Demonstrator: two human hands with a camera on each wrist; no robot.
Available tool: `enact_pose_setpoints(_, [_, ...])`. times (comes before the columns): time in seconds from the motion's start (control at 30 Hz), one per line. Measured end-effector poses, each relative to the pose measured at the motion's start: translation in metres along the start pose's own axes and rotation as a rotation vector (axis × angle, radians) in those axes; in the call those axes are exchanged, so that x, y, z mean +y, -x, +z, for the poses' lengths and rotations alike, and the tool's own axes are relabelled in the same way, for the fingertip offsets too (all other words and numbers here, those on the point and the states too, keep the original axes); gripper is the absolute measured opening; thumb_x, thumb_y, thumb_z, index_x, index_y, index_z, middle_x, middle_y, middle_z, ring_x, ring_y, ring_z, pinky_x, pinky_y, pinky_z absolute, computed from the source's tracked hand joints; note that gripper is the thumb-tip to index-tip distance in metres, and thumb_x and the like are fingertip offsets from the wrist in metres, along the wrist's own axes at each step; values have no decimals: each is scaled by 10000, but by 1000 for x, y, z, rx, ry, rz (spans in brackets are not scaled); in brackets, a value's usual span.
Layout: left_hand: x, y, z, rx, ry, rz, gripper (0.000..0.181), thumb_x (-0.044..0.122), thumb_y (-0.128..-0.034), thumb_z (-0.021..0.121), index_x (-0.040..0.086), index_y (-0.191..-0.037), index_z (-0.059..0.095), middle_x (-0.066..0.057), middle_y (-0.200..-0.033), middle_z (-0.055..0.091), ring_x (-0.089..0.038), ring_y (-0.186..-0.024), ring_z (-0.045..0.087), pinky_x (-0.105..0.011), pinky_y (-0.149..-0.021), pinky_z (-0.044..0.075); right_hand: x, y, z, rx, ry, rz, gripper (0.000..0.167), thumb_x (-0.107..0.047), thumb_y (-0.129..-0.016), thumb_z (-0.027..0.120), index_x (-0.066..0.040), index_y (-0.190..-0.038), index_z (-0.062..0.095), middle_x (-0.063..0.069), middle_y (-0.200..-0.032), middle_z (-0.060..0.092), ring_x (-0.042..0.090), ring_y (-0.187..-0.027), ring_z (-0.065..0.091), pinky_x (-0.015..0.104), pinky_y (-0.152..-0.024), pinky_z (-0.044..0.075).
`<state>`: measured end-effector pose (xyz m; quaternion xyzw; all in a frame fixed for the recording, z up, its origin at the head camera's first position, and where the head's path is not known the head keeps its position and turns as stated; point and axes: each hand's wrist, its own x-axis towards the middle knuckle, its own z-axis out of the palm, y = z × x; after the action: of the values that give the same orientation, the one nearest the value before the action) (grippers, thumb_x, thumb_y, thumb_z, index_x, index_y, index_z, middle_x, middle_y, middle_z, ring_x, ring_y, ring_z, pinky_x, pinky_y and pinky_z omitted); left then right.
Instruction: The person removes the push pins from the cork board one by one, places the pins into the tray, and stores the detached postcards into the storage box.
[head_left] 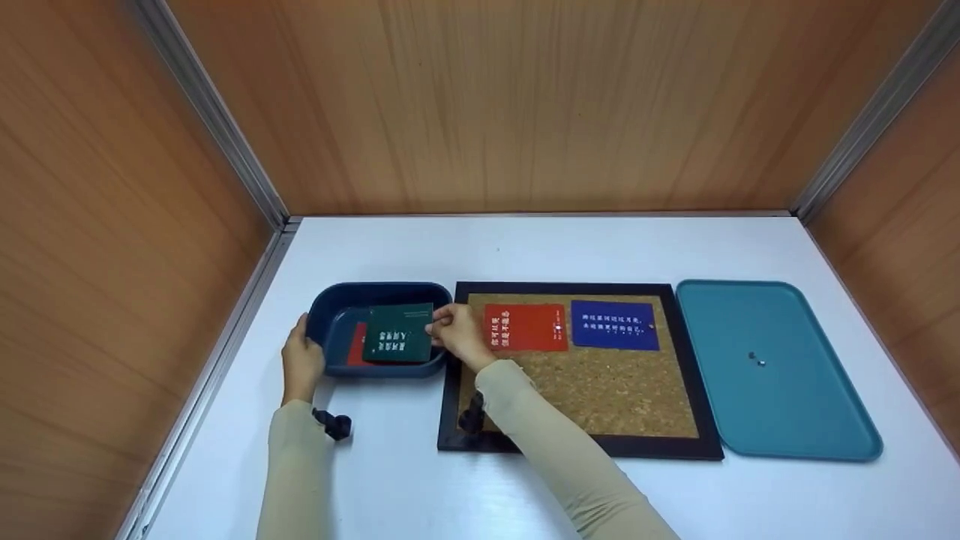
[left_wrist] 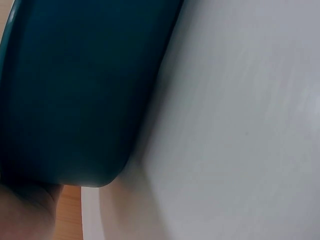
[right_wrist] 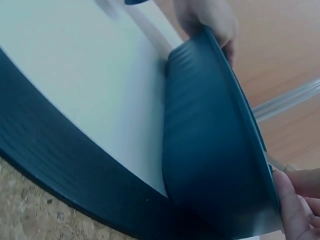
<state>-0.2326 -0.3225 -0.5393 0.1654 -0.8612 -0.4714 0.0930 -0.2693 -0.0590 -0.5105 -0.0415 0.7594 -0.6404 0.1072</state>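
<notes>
A dark blue plastic basin [head_left: 387, 371] stands on the left of the white table. My left hand [head_left: 302, 364] grips its left end; in the left wrist view the basin's wall [left_wrist: 85, 95] fills much of the picture. Over the basin's right part, my right hand [head_left: 460, 334] pinches the right edge of a dark green card [head_left: 397, 334] with white writing. Under it a red card [head_left: 356, 346] shows in part inside the basin. In the right wrist view the right fingers [right_wrist: 290, 202] are at the basin's rim, and the card is mostly hidden.
Right of the basin lies a cork board [head_left: 577, 397] with a dark frame. A red card [head_left: 525, 327] and a blue card [head_left: 615, 325] lie along its upper part. Beyond it, a teal tray [head_left: 780, 405] holds a few small shiny pieces [head_left: 757, 359].
</notes>
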Motion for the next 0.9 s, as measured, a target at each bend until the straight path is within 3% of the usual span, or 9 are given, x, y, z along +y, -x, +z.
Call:
enact_pose_setpoints(0.33, [0, 0, 1, 3, -7, 7, 529, -35, -972, 209, -58, -1501, 205, -279, -1548, 220, -397, -1449, 198, -470, -1199, 196, 0, 3, 2, 4, 81, -45, 124, 95, -883, 545, 87, -982, 619, 209, -888, 694, 237, -766, 712, 264, -646, 594])
enact_pose_setpoints(0.63, [0, 0, 0, 4, -13, -3, 532, -37, -972, 206, -49, -1504, 204, -277, -1547, 225, -395, -1448, 201, -464, -1202, 191, 0, 4, 3, 22, 267, -111, 150, 37, -889, 548, 43, -989, 660, 125, -874, 734, 170, -714, 705, 232, -614, 573])
enact_pose_setpoints(0.9, [0, 1, 1, 6, -5, 4, 528, -39, -971, 212, -58, -1498, 214, -280, -1543, 233, -394, -1447, 204, -462, -1201, 196, 0, 5, 0, -13, 248, -88, 167, -34, -885, 650, 46, -1031, 664, 130, -837, 726, 81, -610, 605, 184, -502, 464])
